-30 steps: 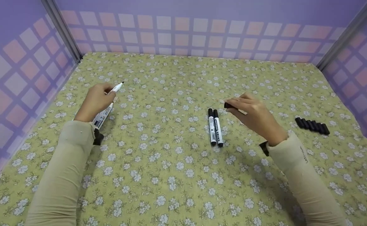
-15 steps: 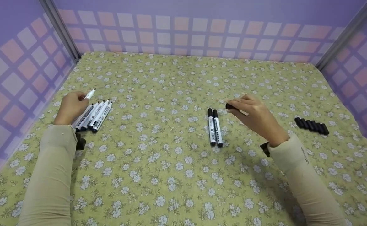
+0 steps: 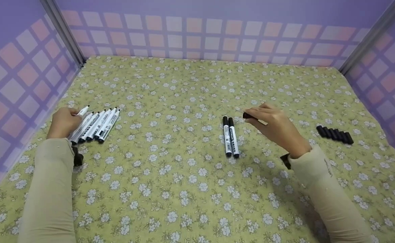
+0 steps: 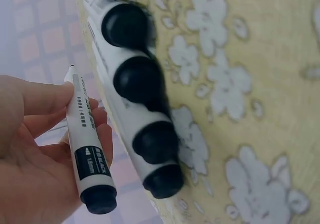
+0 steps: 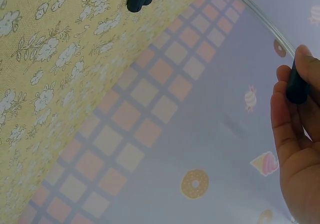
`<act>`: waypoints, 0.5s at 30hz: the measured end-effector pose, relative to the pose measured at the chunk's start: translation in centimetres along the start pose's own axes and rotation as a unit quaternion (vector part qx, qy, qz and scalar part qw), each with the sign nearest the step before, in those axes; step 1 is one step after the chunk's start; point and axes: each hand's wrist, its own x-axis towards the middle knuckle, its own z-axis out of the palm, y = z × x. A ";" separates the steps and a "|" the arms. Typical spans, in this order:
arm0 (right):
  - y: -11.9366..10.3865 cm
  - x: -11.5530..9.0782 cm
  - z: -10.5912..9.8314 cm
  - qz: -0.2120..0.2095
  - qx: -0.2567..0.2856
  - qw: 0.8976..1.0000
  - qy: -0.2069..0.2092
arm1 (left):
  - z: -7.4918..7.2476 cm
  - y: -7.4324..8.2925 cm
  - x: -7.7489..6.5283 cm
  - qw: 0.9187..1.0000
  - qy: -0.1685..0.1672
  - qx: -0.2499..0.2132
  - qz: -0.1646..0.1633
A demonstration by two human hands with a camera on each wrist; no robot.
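At the left of the head view, my left hand [image 3: 63, 122] grips an uncapped whiteboard marker [image 4: 85, 129] between thumb and fingers, its tip pointing up and away. Right beside it a row of uncapped markers [image 3: 106, 126] lies side by side on the cloth, black ends toward me. My right hand [image 3: 273, 125] pinches a black marker cap [image 5: 297, 88] above the cloth. Just left of that hand lie two capped markers [image 3: 227, 140], parallel to each other.
Farther right, several black caps [image 3: 335, 134] lie in a slanted row. A yellow flowered cloth [image 3: 170, 189] covers the table. Purple checked panels [image 3: 197, 30] stand along the back and both sides, with grey posts [image 3: 62, 32] at the corners.
My left hand has moved left and toward me with its marker, from over the row of uncapped markers to the row's left end. The right hand with the cap stays nearly still.
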 end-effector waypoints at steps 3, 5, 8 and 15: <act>0.0 -0.1 0.0 0.001 0.000 1.000 -0.001 | 0.1 -0.3 -0.1 1.000 -0.002 -0.002 -0.008; 0.0 -0.1 0.0 0.001 -0.001 1.000 -0.002 | 0.2 -0.4 -0.3 1.000 -0.004 0.001 -0.011; 0.1 -0.1 0.0 0.003 -0.005 1.000 -0.006 | 0.3 -0.6 -0.5 1.000 -0.010 0.007 -0.014; 0.2 -0.3 -0.1 0.013 0.005 1.000 -0.010 | 0.3 -1.3 -0.4 0.999 -0.035 -0.012 -0.035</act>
